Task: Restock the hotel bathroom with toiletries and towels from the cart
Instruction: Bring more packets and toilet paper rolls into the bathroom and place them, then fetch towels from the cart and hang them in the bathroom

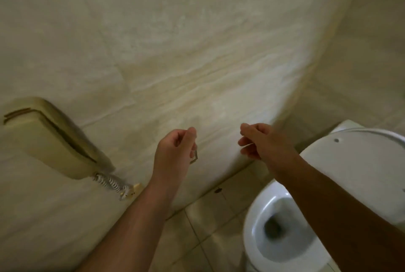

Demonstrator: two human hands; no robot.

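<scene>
Wall fitting beside the toilet [249, 234], probably the paper-roll step. The left grip [177, 146] curls its fingers round a thin metal bracket [194, 158] at its 4 o'clock. The right grip [256, 142], at its 3 o'clock, is curled; what it pinches cannot be told. No roll, toiletry or towel shows, so the next move likely calls for fetching one. Wall phone [50, 140] at 9 o'clock.

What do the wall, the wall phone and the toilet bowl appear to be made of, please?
The wall looks like polished stone or stone-look tile: beige veining, faint joints, soft sheen. The wall phone looks like moulded plastic, cream and matte, with rounded edges. The toilet bowl is likely glazed ceramic: white, glossy, bright reflections along the rim.
</scene>
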